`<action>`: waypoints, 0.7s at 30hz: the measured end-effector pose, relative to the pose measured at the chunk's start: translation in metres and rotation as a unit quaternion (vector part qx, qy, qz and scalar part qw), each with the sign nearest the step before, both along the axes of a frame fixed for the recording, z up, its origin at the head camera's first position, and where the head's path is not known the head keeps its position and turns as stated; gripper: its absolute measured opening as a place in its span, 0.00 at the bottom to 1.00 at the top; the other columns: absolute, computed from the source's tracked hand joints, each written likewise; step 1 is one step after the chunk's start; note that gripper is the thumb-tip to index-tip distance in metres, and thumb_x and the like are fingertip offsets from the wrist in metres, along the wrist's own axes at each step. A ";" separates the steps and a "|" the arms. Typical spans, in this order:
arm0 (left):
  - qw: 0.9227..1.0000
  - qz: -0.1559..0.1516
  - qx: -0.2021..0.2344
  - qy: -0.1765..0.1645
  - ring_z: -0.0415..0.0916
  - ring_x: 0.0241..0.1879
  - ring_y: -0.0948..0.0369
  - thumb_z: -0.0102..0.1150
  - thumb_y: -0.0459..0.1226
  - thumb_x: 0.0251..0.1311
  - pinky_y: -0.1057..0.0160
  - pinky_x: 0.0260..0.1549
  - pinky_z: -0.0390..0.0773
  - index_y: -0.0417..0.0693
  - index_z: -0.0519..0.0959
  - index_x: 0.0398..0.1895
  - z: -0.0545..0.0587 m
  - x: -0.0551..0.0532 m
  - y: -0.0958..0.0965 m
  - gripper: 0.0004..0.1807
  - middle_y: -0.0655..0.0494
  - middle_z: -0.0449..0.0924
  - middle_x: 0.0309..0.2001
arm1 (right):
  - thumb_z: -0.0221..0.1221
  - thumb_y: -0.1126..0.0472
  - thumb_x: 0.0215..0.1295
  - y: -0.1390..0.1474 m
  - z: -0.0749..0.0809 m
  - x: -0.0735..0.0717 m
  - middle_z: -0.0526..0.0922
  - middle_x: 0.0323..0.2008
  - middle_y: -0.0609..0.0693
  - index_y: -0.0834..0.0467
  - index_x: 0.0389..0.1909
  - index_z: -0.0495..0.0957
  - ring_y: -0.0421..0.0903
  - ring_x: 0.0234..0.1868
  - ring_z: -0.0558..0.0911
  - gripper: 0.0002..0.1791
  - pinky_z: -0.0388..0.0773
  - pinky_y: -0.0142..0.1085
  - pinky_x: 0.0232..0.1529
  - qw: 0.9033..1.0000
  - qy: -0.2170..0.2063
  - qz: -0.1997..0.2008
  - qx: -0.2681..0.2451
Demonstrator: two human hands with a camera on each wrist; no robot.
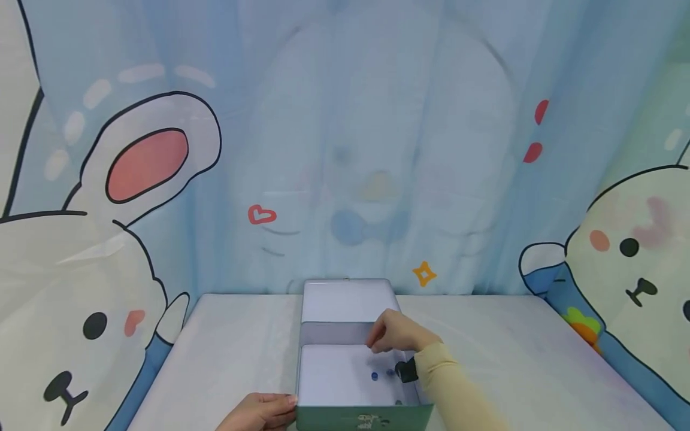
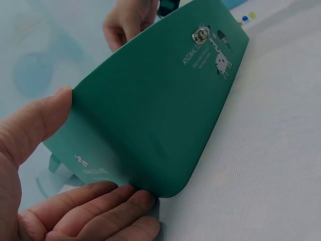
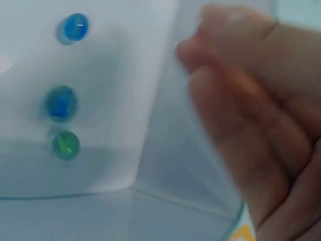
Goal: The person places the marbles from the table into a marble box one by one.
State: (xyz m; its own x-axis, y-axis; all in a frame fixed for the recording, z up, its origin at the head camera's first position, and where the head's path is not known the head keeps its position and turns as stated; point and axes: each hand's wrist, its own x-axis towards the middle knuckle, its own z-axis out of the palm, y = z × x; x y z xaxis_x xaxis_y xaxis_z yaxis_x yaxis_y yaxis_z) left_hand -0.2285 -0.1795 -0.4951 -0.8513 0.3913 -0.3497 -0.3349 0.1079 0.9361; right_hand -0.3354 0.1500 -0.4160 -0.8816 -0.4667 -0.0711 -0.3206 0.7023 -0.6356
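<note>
A green box (image 2: 125,115) with a giraffe print stands on the table, its lid (image 1: 347,302) open at the back. At its front left corner my left hand (image 1: 262,412) grips the box, thumb (image 2: 47,113) at the rim and fingers (image 2: 105,213) along the lower side. Over the pale inside hovers my right hand (image 1: 398,331), fingertips drawn together; I cannot tell whether something is between them. Below it on the box floor lie two blue marbles (image 3: 61,104) and a green marble (image 3: 66,145), close to the inner wall.
Beyond the box front, in the left wrist view, a small blue ball (image 2: 245,18) and a yellow-green ball (image 2: 252,15) lie on the white table (image 1: 248,341). A light blue curtain (image 1: 345,149) with cartoon animals hangs behind. A black wrist camera (image 1: 406,370) sits below the right wrist.
</note>
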 end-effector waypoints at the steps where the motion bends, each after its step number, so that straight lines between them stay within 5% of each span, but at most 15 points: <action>1: 1.000 0.000 -0.002 -0.001 0.78 0.61 0.38 0.62 0.49 0.70 0.47 0.58 0.82 0.18 0.71 0.61 0.000 0.000 0.000 0.37 0.27 0.79 0.58 | 0.71 0.70 0.58 0.007 0.002 -0.001 0.90 0.33 0.52 0.64 0.36 0.89 0.41 0.34 0.85 0.05 0.85 0.36 0.37 1.000 -0.005 0.006 -0.027; 5: 1.000 -0.006 -0.007 -0.002 0.78 0.61 0.38 0.62 0.50 0.70 0.47 0.58 0.82 0.17 0.71 0.61 0.001 0.001 0.000 0.39 0.27 0.79 0.58 | 0.69 0.63 0.64 0.045 0.012 0.001 0.91 0.43 0.56 0.65 0.46 0.88 0.44 0.42 0.88 0.12 0.87 0.39 0.45 0.995 -0.002 0.005 -0.097; 11: 1.000 -0.010 -0.004 -0.013 0.77 0.62 0.36 0.62 0.50 0.70 0.46 0.58 0.81 0.18 0.69 0.63 0.001 0.000 -0.002 0.40 0.26 0.77 0.60 | 0.67 0.57 0.67 0.122 0.016 0.016 0.89 0.49 0.57 0.64 0.53 0.85 0.48 0.49 0.87 0.18 0.86 0.46 0.53 0.989 -0.021 -0.087 -0.118; 21: 1.000 -0.014 0.007 -0.023 0.77 0.62 0.37 0.62 0.51 0.69 0.48 0.59 0.81 0.17 0.69 0.64 0.001 0.003 -0.001 0.41 0.26 0.77 0.60 | 0.68 0.63 0.65 0.177 -0.034 0.037 0.88 0.51 0.62 0.68 0.53 0.83 0.49 0.48 0.87 0.18 0.86 0.47 0.52 0.978 -0.077 -0.166 -0.095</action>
